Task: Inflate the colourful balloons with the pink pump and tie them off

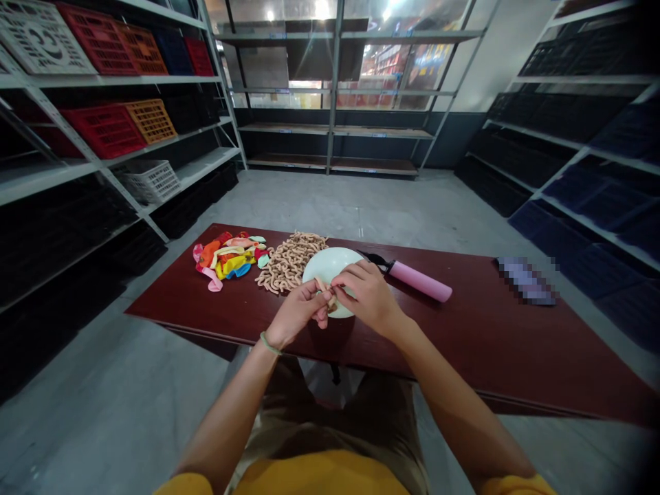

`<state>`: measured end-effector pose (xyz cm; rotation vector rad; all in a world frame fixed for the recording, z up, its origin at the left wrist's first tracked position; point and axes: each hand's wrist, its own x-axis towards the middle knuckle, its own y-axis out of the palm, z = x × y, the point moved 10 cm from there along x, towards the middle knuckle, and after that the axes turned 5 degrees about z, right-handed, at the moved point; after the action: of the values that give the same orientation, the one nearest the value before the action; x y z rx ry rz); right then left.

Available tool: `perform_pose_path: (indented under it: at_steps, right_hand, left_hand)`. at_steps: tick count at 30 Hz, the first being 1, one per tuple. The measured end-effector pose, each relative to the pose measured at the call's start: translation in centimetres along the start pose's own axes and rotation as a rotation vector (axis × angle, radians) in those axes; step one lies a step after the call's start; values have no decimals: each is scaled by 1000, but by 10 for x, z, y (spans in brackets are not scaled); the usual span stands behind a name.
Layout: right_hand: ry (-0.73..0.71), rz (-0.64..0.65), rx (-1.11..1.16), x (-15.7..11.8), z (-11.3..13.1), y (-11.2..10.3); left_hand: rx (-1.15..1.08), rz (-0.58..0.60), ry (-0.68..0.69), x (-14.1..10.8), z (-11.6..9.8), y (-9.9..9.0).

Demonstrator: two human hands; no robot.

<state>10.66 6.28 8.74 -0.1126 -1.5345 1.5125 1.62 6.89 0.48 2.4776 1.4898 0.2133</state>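
A pale green inflated balloon [333, 262] rests at the near side of the table, its rounded end away from me. My left hand [304, 306] is closed at the balloon's near end, thumb and fingers pinched together. From the other side, my right hand [368, 292] pinches at the same spot with bent fingers. A small beige bit shows between the fingertips; its kind is unclear, and the balloon's neck is mostly hidden. Just left of the balloon lies a heap of beige, curled, finger-like pieces [291, 261]. Limp balloons in many colours [229, 258] are piled farther left.
A pink hand pump [420, 280] with a black end lies right of my hands on the dark red table [479, 330]. A blurred purple flat object [526, 280] is near the right end. Shelves with crates [106, 130] stand around the room.
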Motion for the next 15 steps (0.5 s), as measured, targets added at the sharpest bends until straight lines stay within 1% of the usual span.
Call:
perform_pose_path:
  at_steps: [3,7,9,12,15]
  right_hand:
    - [18,12,-7,1,1,0]
    - [67,-18,-19,0,3,-1]
    - [101,-61,-6,-2,3,-3]
    - [155,-127,29,-5,3,-4]
    - [185,-164,4,-8,7,-2]
  left_hand:
    - [51,-39,27,3,-5,-4]
    - [186,-140,124,4,-14,-13]
    - [338,-221,191,1,-20,-17]
    - [616,-375,289,-8,-30,-21]
    - [754,-461,334,-14,-33,-22]
